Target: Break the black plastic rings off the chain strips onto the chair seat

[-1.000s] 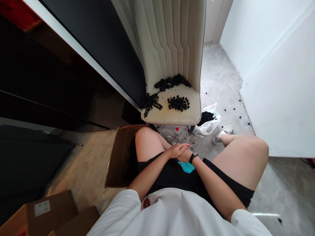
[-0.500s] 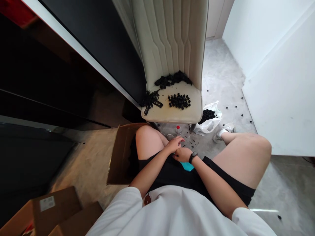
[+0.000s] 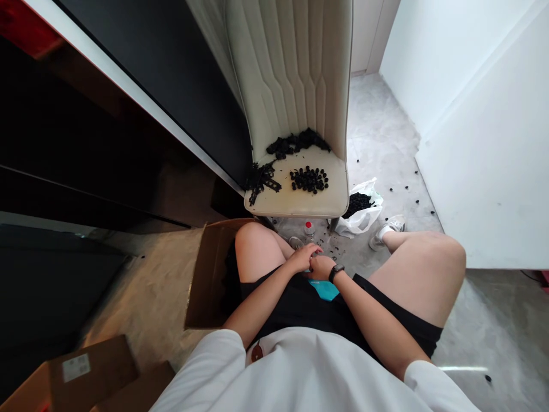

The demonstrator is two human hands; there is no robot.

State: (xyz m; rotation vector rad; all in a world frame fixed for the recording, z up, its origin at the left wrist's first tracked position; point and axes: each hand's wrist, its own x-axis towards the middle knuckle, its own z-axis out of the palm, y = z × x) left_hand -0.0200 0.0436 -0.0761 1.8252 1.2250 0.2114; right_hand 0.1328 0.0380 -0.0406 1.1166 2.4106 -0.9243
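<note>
My left hand (image 3: 302,258) and my right hand (image 3: 321,267) meet above my lap, their fingertips pressed together. Both have curled fingers; whatever lies between them is too small or hidden to make out. A dark watch sits on my right wrist. Just below the hands, a flat bright blue piece (image 3: 325,289) rests on my black shorts. Ahead, on the seat of a cream chair (image 3: 291,206), lies a cluster of small round black pieces (image 3: 309,179). Torn black scraps (image 3: 262,180) are at the seat's left, and a heap of black scraps (image 3: 298,143) lies against the backrest.
A white plastic bag (image 3: 364,220) full of black pieces stands on the floor right of the chair. A red-capped bottle (image 3: 309,229) is beyond my hands. An open cardboard box (image 3: 206,286) stands by my left knee; more cardboard boxes (image 3: 94,366) are lower left. Black bits dot the floor.
My left hand's fingers, stretched over the right hand before, have drawn in beside it. More of the blue piece shows. The view has shifted slightly.
</note>
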